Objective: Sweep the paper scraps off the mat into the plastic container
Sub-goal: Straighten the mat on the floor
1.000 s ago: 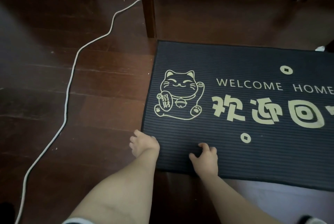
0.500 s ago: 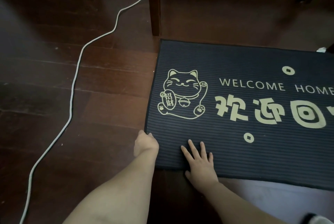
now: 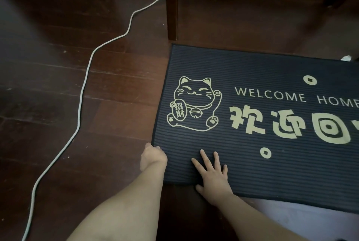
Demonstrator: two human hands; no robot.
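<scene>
Judged thin, light and floppy, the mat [image 3: 252, 69] is gripped at its left edge by the curled left hand [image 3: 153, 156] and pinned by the right hand [image 3: 212, 176], fingers [image 3: 204, 158] spread flat.

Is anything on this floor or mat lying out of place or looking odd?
A white cable snakes loosely across the floor left of the mat and passes behind a wooden leg. A small white crumpled bit lies by the mat's far edge, at the right. The mat itself lies flat, undamaged.
</scene>
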